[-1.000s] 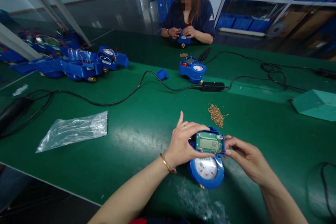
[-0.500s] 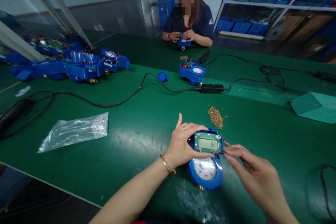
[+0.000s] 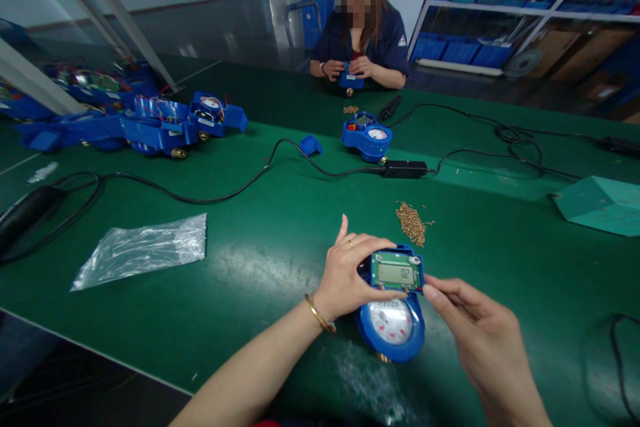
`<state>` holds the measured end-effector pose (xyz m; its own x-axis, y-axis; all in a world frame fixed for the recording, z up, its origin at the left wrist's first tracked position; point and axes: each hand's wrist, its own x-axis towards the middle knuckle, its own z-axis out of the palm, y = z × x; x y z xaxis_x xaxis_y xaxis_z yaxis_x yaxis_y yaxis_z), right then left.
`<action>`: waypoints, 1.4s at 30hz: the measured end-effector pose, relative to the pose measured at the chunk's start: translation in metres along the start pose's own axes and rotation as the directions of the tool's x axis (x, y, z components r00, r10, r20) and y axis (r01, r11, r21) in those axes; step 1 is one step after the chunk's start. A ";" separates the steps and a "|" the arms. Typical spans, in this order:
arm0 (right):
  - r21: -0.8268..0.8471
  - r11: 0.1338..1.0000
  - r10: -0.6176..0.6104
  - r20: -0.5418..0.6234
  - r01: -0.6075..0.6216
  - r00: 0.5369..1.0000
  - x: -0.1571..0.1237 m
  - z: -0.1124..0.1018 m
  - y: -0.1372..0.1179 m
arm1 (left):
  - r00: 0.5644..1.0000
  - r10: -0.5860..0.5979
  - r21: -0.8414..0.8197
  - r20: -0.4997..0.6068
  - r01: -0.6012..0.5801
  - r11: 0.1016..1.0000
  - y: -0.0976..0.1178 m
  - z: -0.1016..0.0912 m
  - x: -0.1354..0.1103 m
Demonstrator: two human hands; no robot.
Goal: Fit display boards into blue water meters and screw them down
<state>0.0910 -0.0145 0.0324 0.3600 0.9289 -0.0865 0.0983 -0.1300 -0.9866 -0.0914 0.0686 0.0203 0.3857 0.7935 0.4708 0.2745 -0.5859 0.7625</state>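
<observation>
A blue water meter (image 3: 391,333) with a round dial lies on the bench in front of me. At its upper end sits a green circuit board with a small display (image 3: 396,273) reading digits. My left hand (image 3: 350,273) grips this display housing from the left, thumb along the lower edge and fingers over the top. My right hand (image 3: 475,320) is closed in a pinch at the housing's lower right corner. Whatever is between those fingertips is too small to make out. Beyond the meter lies a pile of small brass-coloured screws (image 3: 411,223).
A clear plastic bag (image 3: 145,250) lies left. A black cable (image 3: 215,200) with an inline box (image 3: 404,169) crosses the bench. Farther back are another meter (image 3: 367,138), a blue cap (image 3: 311,145), several meters (image 3: 155,127) and a co-worker (image 3: 360,40). A green box (image 3: 600,203) stands right.
My right hand has shifted slightly left, and its fingers have drawn together into a tighter pinch at the housing's corner. My left hand and the meter stay in place.
</observation>
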 end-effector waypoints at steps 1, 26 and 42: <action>0.016 1.000 -0.004 -0.008 0.004 1.000 0.000 0.001 0.002 | 1.000 -0.007 -0.004 -0.004 0.007 1.000 0.000 0.000 0.000; -0.422 0.714 -0.485 0.278 0.559 0.829 0.013 -0.024 -0.015 | 1.000 -0.008 -0.003 -0.008 0.008 1.000 0.001 0.002 -0.002; -0.444 0.290 -0.634 0.574 0.848 0.518 0.028 -0.035 -0.021 | 1.000 -0.022 -0.010 -0.015 0.022 1.000 0.001 0.003 -0.002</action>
<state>0.1311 0.0020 0.0551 -0.4089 0.7624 0.5015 0.7454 0.5960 -0.2985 -0.0888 0.0658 0.0191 0.3662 0.8087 0.4603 0.2742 -0.5665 0.7771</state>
